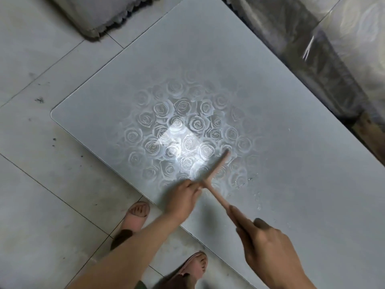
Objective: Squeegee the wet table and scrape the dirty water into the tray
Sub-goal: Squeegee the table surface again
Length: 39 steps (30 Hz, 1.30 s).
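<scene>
A pale pink squeegee [215, 171] lies with its blade on the grey glass table [302, 163], over the rose pattern near the front edge. My right hand [268, 247] grips the squeegee's handle, index finger stretched along it. My left hand [183, 198] pinches the near end of the blade at the table's edge. Water drops and streaks [248, 182] sit on the glass right of the blade. No tray is in view.
A grey sofa cushion [93, 15] lies on the tiled floor [41, 163] at the top left. A plastic-wrapped piece of furniture [333, 49] runs along the table's far right side. My two feet in sandals [137, 215] stand at the table's front edge.
</scene>
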{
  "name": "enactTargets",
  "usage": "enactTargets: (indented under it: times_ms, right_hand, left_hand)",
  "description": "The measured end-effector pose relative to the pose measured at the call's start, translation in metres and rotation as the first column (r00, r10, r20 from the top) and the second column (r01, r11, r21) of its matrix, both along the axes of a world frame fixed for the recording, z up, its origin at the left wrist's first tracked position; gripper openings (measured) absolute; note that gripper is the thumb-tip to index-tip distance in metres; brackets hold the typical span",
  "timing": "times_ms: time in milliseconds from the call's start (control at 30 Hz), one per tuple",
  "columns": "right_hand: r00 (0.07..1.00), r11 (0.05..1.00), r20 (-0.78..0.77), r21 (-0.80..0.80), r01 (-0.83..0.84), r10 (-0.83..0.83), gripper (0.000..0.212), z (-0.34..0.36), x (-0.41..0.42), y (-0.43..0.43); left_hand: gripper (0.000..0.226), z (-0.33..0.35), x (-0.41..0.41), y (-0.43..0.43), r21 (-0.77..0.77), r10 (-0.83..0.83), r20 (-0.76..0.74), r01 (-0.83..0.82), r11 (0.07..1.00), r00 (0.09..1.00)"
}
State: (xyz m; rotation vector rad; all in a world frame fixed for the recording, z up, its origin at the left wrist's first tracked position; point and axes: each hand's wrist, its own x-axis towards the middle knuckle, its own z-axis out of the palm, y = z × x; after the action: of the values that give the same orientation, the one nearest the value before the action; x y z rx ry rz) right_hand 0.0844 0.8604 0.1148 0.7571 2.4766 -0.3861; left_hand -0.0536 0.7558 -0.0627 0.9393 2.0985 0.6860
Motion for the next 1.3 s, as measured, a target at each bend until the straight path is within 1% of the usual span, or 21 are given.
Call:
enactTargets:
  times_ms: [33, 100, 200, 267, 333, 400, 500, 533, 567, 633, 700, 767, 800, 867, 933, 1000, 1067, 1133, 1200, 1267, 1300]
  right_hand:
    - [0.998, 0.998, -0.028, -0.041, -0.051, 0.05, 0.058, -0.002, -0.006, -0.004]
    - [0.991, 0.987, -0.089, -0.12, -0.11, 0.1, 0.052, -0.016, -0.021, -0.006]
    - [0.983, 0.973, -0.131, -0.175, -0.15, 0.128, 0.049, -0.046, -0.022, -0.013]
    - [0.986, 0.969, -0.056, -0.182, -0.166, 0.158, 0.05, -0.051, -0.016, -0.011]
    - [0.993, 0.979, 0.007, -0.171, -0.114, 0.116, 0.049, -0.051, 0.01, 0.007]
    - [0.993, 0.99, 0.082, -0.116, -0.08, 0.09, 0.047, -0.044, 0.046, 0.036]
    - [0.97, 0.997, 0.232, 0.005, -0.071, 0.067, 0.047, -0.016, 0.092, 0.075]
    - [0.967, 0.997, 0.247, 0.026, -0.077, 0.068, 0.047, -0.009, 0.095, 0.081]
    - [0.969, 0.994, 0.235, 0.046, -0.096, 0.083, 0.047, -0.001, 0.097, 0.082]
    - [0.977, 0.986, 0.152, 0.061, -0.158, 0.147, 0.048, 0.003, 0.089, 0.075]
    - [0.974, 0.971, 0.01, 0.072, -0.227, 0.227, 0.054, 0.002, 0.07, 0.054]
    - [0.947, 0.947, -0.037, 0.051, -0.317, 0.319, 0.056, -0.014, 0.046, 0.028]
    - [0.937, 0.938, -0.046, 0.044, -0.344, 0.346, 0.056, -0.023, 0.037, 0.018]
    - [0.956, 0.958, -0.07, 0.006, -0.287, 0.286, 0.052, -0.04, 0.041, 0.014]
    - [0.99, 0.988, -0.052, -0.077, -0.133, 0.129, 0.049, -0.05, 0.069, 0.023]
    - [0.997, 0.996, 0.008, -0.059, -0.07, 0.071, 0.047, -0.046, 0.1, 0.037]
    - [0.998, 0.999, 0.06, -0.044, -0.024, 0.027, 0.044, -0.034, 0.119, 0.048]
    - [0.998, 0.998, 0.033, 0.023, -0.051, 0.05, 0.042, -0.02, 0.14, 0.051]
    - [0.998, 0.996, -0.042, 0.082, -0.047, 0.05, 0.048, -0.006, 0.164, 0.046]
    - [0.998, 0.998, -0.029, 0.024, 0.05, -0.049, 0.052, 0.001, 0.197, 0.038]
    - [0.989, 0.989, -0.021, -0.013, 0.145, -0.145, 0.052, 0.0, 0.219, 0.033]
  left_hand:
    - [0.03, 0.002, -0.013, -0.013, 0.019, 0.062, 0.003, -0.062, 0.998, 0.998]
    - [0.026, 0.003, -0.037, -0.049, 0.007, 0.101, -0.025, -0.101, 0.995, 0.995]
    - [0.025, 0.003, -0.054, -0.087, -0.107, 0.039, -0.092, -0.049, 0.993, 0.995]
    - [0.027, 0.0, -0.045, -0.088, -0.135, 0.008, -0.08, -0.019, 0.991, 0.997]
    - [0.034, -0.003, -0.026, -0.076, -0.139, -0.074, -0.059, 0.065, 0.988, 0.996]
    - [0.038, -0.004, -0.007, -0.06, -0.103, -0.119, -0.058, 0.112, 0.988, 0.991]
    - [0.038, 0.002, 0.013, -0.046, -0.096, -0.113, -0.1, 0.103, 0.99, 0.989]
    - [0.038, 0.004, 0.012, -0.046, -0.119, -0.099, -0.13, 0.084, 0.989, 0.987]
    - [0.038, 0.007, 0.013, -0.045, -0.134, -0.09, -0.166, 0.068, 0.989, 0.982]
    - [0.039, 0.011, 0.009, -0.048, -0.171, -0.095, -0.233, 0.055, 0.984, 0.968]
    - [0.045, 0.014, 0.007, -0.051, -0.22, -0.157, -0.317, 0.088, 0.972, 0.935]
    - [0.051, 0.014, 0.003, -0.058, -0.273, -0.221, -0.345, 0.127, 0.953, 0.912]
    - [0.053, 0.013, 0.003, -0.062, -0.3, -0.243, -0.328, 0.143, 0.943, 0.913]
    - [0.055, 0.014, 0.005, -0.063, -0.362, -0.279, -0.295, 0.164, 0.918, 0.914]
    - [0.053, 0.015, 0.006, -0.06, -0.394, -0.302, -0.302, 0.17, 0.903, 0.904]
    - [0.051, 0.017, 0.009, -0.056, -0.391, -0.322, -0.287, 0.196, 0.899, 0.902]
    - [0.051, 0.019, 0.012, -0.053, -0.426, -0.342, -0.293, 0.198, 0.883, 0.893]
    - [0.048, 0.024, 0.019, -0.046, -0.43, -0.378, -0.282, 0.236, 0.872, 0.882]
    - [0.043, 0.027, 0.027, -0.039, -0.404, -0.387, -0.293, 0.253, 0.879, 0.875]
    - [0.043, 0.03, 0.039, -0.029, -0.407, -0.408, -0.309, 0.268, 0.873, 0.859]
    - [0.043, 0.031, 0.045, -0.025, -0.411, -0.438, -0.309, 0.297, 0.862, 0.844]
